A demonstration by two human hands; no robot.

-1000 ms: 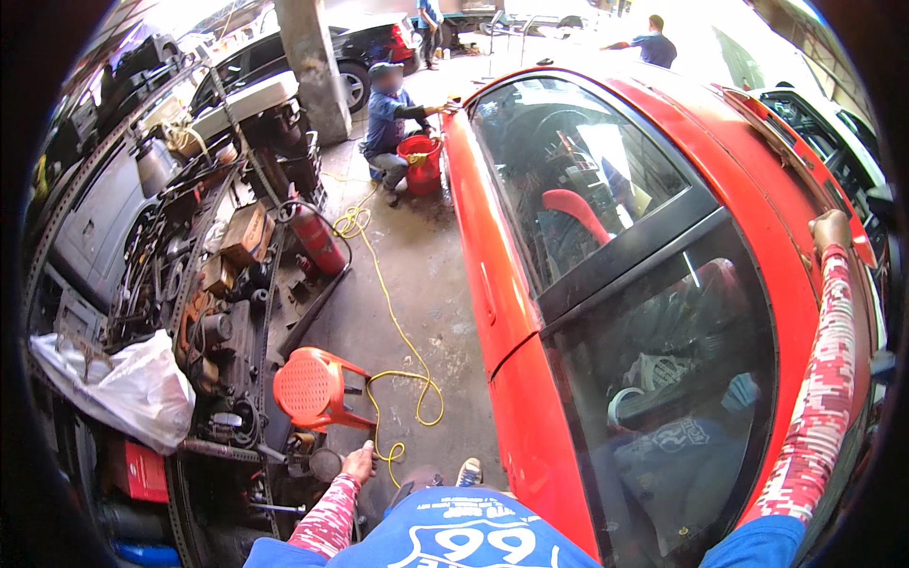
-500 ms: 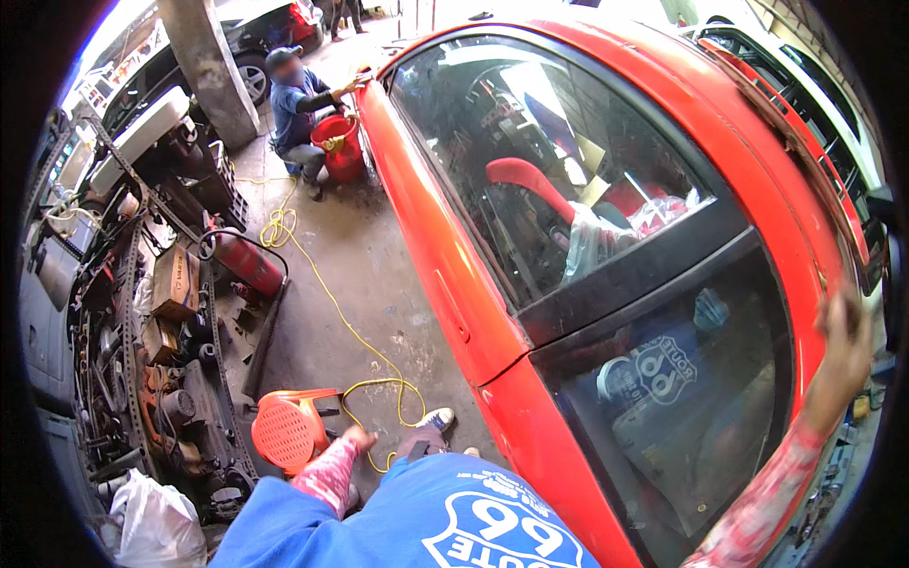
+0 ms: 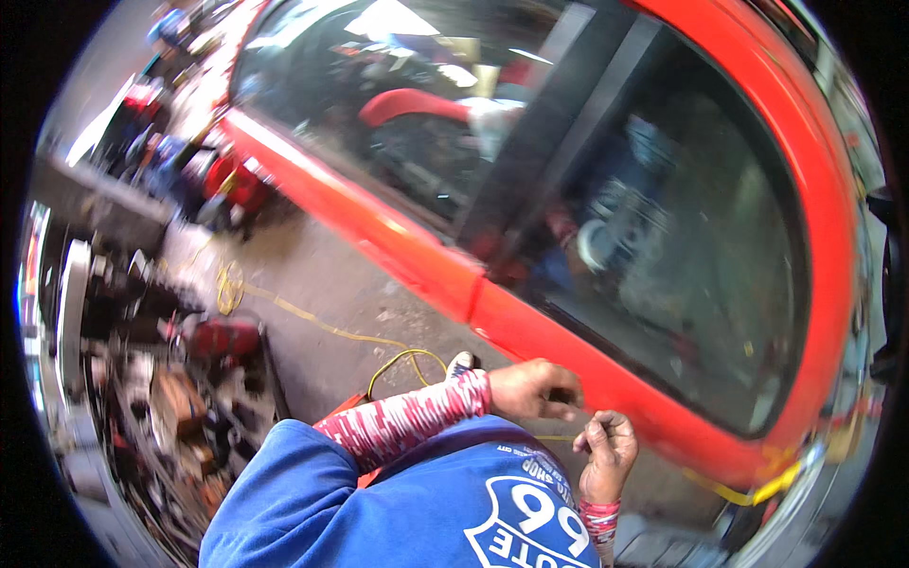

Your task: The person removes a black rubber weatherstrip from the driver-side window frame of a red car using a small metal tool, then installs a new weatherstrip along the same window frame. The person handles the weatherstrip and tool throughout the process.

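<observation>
Both of my hands are in front of my blue shirt, beside the lower flank of a red car. My left hand, at the end of a red and white patterned sleeve, has its fingers curled inward. A short gap from it, my right hand is closed, its thumb pressed toward the bent fingers. What either hand holds, if anything, is too small or hidden to make out. Neither hand appears to touch the car. The dark rear side window reflects my shirt.
A yellow cord runs across the floor by my shoe. Part of an orange stool shows behind my left sleeve. A red cylinder and cluttered parts line the left. A crouching person is by a red bucket.
My right hand has come off the car's upper edge down in front of me. My left hand has risen from beside the stool to meet it. The view has turned and moved toward the car's rear.
</observation>
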